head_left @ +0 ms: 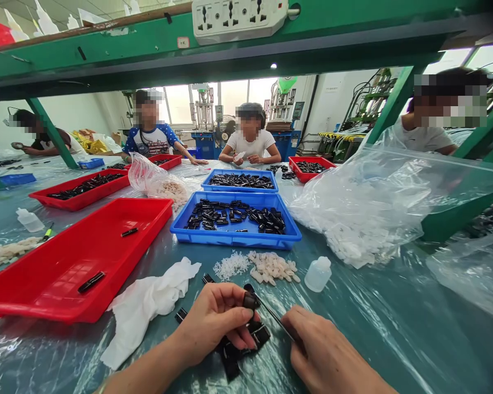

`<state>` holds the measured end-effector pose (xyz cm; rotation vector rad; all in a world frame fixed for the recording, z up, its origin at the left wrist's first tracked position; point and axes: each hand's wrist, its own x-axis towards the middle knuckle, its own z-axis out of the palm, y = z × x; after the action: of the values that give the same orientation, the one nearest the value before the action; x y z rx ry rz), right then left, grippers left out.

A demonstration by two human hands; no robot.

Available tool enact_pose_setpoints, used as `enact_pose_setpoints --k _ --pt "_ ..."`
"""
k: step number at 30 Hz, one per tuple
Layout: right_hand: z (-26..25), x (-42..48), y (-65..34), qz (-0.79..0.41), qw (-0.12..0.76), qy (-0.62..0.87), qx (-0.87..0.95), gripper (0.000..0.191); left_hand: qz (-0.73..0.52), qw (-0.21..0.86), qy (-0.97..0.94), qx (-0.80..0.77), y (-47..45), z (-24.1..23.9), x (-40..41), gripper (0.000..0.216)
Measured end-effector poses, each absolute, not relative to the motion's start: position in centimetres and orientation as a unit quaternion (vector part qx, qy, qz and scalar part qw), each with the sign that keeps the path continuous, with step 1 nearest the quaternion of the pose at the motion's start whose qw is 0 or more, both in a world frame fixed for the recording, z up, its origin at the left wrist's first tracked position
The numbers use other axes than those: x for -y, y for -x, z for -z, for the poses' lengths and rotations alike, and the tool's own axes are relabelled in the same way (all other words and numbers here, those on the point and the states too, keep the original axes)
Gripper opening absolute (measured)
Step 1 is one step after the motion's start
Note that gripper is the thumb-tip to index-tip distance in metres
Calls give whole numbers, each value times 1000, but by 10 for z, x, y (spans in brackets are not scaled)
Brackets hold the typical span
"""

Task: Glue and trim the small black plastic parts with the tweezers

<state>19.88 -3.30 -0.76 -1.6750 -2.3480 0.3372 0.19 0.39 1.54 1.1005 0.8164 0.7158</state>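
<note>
My left hand (219, 317) is closed, pinching a small black part (251, 298) between thumb and fingers. My right hand (318, 345) grips a thin dark metal tool (276, 319), long and narrow like tweezers or a pick; its exact kind is unclear. The tool's tip reaches the black part at my left fingertips. Below my left hand lie several loose black pieces (259, 336), partly covered by the fingers. Just beyond my hands sit a pile of small clear bits (231, 266) and a pile of beige pieces (273, 267).
A blue tray (235, 237) of black parts stands ahead, a red tray (72, 306) with two black pieces at left. Nearby are a white cloth (154, 303), a squeeze bottle (318, 274) and a big plastic bag (361, 219). A green beam (107, 54) crosses overhead; several people sit beyond.
</note>
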Motion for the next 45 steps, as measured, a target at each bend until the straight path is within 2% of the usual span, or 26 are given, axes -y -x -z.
enact_pose_setpoints --k 4,9,13,16,20,27,45 --pt "-21 33 -197 -191 215 593 752 16 -318 728 -491 -357 -2 -14 -3 26" --pt "-40 36 -197 -322 402 556 652 19 -289 742 -496 -345 -4 -15 -1 28" --pt "-38 40 -194 -336 528 508 592 18 -247 744 -510 -355 -5 -10 1 30" --pt "-36 45 -188 -337 584 490 552 15 -219 740 -525 -359 -4 -6 2 32" --pt "-35 48 -183 -343 594 470 556 6 -199 734 -543 -356 -3 -7 3 36" --pt "-27 49 -182 -352 578 420 605 16 -186 739 -558 -327 -1 -7 4 32" --pt "-14 51 -179 -318 579 395 638 16 -170 752 -562 -299 1 -9 2 27"
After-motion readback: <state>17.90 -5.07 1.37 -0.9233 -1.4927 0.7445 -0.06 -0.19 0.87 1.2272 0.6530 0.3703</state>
